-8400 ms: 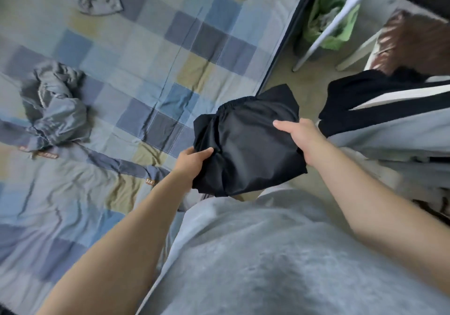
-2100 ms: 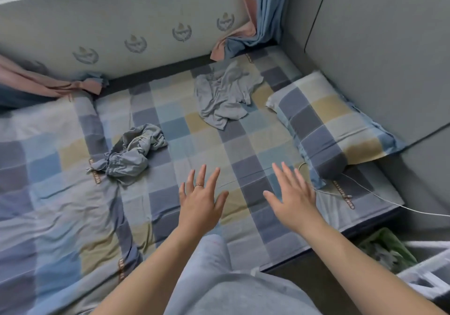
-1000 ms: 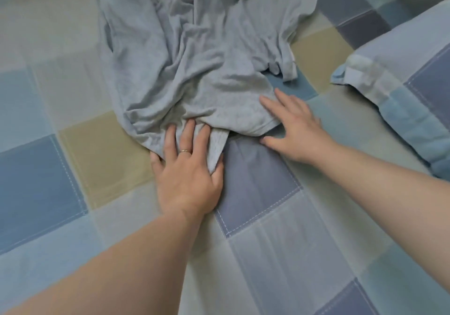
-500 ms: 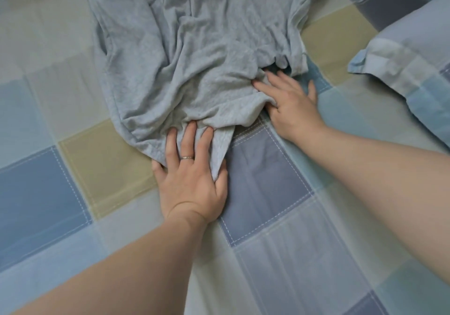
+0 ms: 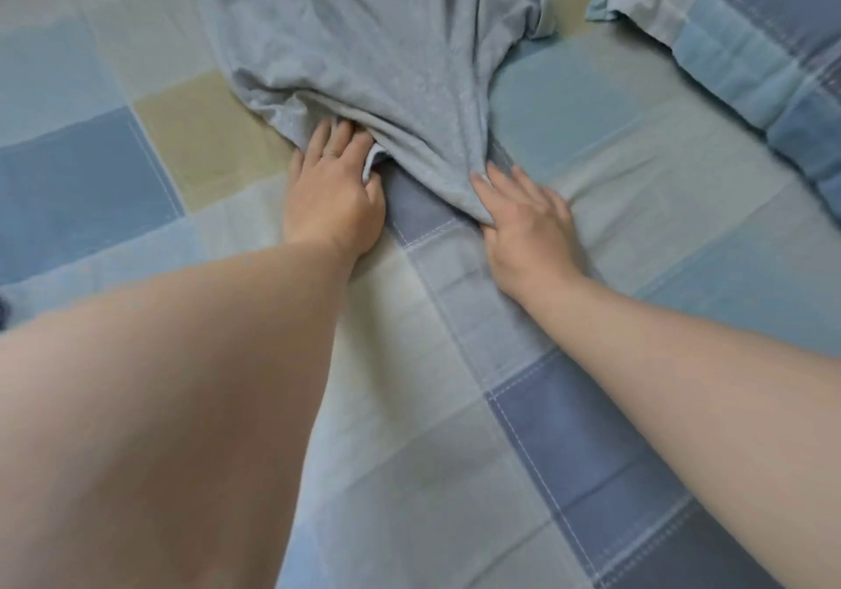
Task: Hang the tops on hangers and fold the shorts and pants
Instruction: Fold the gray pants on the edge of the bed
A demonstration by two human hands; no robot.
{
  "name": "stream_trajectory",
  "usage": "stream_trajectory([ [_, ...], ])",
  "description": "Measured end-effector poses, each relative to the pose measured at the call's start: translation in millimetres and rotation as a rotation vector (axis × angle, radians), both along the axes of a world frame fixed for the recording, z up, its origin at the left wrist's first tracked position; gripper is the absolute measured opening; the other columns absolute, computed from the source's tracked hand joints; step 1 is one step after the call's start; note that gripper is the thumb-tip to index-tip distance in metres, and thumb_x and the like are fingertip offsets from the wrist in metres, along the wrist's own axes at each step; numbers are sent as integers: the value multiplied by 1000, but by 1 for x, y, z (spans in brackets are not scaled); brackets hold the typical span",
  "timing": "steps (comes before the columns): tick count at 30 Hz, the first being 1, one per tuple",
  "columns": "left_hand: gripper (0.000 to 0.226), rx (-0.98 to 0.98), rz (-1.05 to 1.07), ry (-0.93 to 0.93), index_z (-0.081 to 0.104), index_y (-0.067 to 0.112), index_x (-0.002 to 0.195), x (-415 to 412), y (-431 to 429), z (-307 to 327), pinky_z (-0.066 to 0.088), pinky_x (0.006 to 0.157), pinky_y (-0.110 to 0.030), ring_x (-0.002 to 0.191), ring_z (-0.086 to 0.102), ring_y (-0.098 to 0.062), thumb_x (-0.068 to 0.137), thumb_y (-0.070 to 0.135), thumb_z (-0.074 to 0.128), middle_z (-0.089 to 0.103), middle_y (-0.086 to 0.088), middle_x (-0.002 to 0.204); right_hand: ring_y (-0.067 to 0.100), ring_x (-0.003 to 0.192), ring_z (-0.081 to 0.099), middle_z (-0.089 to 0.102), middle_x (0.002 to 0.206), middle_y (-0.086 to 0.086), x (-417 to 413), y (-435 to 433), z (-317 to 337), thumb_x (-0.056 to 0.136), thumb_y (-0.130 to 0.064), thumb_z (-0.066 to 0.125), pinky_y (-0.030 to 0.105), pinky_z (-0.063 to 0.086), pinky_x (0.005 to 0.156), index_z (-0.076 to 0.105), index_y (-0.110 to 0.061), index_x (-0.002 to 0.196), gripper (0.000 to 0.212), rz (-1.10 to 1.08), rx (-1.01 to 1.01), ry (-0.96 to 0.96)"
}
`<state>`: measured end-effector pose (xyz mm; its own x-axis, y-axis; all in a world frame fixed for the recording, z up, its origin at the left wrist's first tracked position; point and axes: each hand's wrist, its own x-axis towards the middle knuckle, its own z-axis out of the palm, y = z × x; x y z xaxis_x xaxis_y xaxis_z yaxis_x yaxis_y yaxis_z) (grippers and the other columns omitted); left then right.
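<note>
A light grey garment [image 5: 377, 47] lies on the checked bedsheet [image 5: 455, 406], drawn out into long folds that run toward me. My left hand [image 5: 334, 188], with a ring on one finger, grips the near left edge of the grey garment, its fingertips tucked under the cloth. My right hand [image 5: 528, 215] pinches the near right corner of the same garment between thumb and fingers. Both forearms reach forward across the bed. The top of the garment runs out of view.
A pillow [image 5: 751, 42] in the same blue, grey and beige check lies at the upper right, close to the garment's right side. The sheet spreads out around and below my hands.
Both hands have taken hold of the garment's near edge and pulled it toward me, stretching the crumpled cloth into long folds. My right hand has shifted down and inward to the corner.
</note>
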<state>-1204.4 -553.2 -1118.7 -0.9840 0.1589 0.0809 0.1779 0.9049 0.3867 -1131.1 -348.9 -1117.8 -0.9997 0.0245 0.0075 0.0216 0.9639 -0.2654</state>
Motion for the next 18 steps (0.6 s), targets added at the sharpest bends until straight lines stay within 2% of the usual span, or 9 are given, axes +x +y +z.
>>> stream_trajectory([
  [6,67,32,15,-114,37,24,155,145,-16,8,19,121,-46,153,20,-25,90,15,49,26,0,165,21,150,26,34,161,-7,105,2,19,95,-16,56,41,19,118,38,-28,153,62,23,4,-127],
  [10,64,87,57,-248,47,19,150,264,-10,34,24,121,-43,149,29,-30,88,6,53,35,-5,161,17,152,21,29,163,-11,207,20,46,99,-21,53,43,16,120,35,-32,154,59,43,-7,-327],
  [13,47,218,192,-410,63,24,134,363,8,81,38,105,-30,133,51,-26,92,10,50,57,-3,144,18,152,17,28,163,-12,284,33,88,101,-23,48,43,17,119,33,-34,154,55,67,-18,-519],
  [15,41,290,302,-579,70,28,123,426,23,121,44,93,-30,118,61,-29,93,18,43,69,-7,126,19,153,15,30,162,-13,335,47,129,102,-24,45,44,16,118,37,-35,151,51,97,-26,-615],
  [18,42,368,389,-781,72,21,114,507,43,188,48,88,-35,108,64,-32,93,24,36,72,-13,111,20,153,15,30,162,-14,395,71,202,102,-24,43,46,14,119,41,-35,148,48,109,-22,-711],
])
